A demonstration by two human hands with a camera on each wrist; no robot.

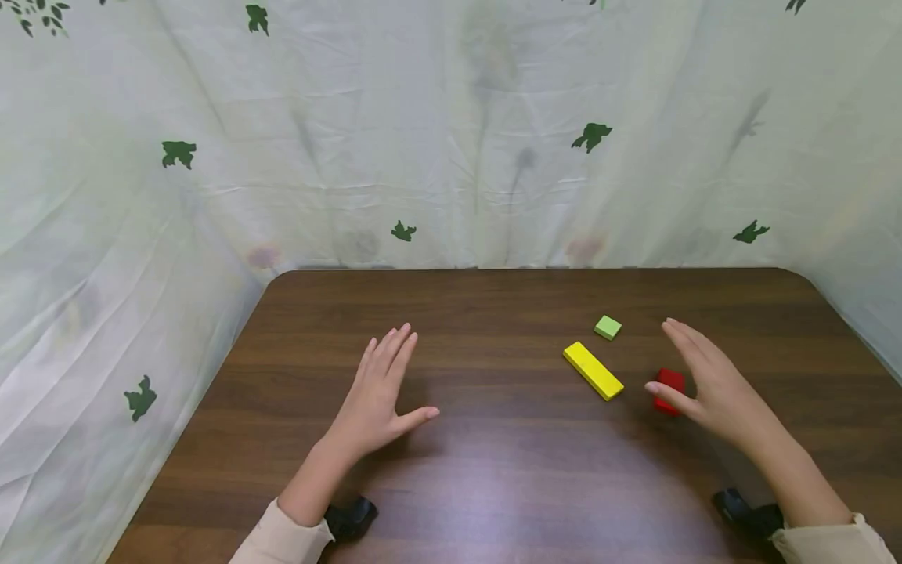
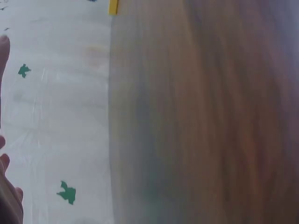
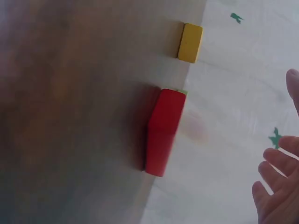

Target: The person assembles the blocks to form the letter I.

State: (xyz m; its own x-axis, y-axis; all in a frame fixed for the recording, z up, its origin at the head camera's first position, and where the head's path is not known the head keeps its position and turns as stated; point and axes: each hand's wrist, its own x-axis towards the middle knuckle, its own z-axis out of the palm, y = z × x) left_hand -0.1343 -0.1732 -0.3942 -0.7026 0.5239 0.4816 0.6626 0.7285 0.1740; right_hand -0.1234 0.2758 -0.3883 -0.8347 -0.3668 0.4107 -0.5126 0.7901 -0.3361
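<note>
My left hand (image 1: 373,403) hovers over the left half of the table, fingers straight, thumb spread, holding nothing. On the right, my right hand (image 1: 719,392) is also empty, its thumb and fingers extended and apart. Beneath and just beyond that thumb lies a red block (image 1: 670,382), partly covered by the hand in the head view; the right wrist view shows more of the red block (image 3: 163,130). A long yellow block (image 1: 593,370) rests flat to the left of the right hand. Farther back is a small light green block (image 1: 607,327).
The brown wooden table (image 1: 493,329) has rounded far corners. A pale curtain (image 1: 451,141) with green leaf shapes hangs behind it and along both sides. Dark wrist devices (image 1: 350,518) are worn at both wrists, by the light sleeves (image 1: 285,539).
</note>
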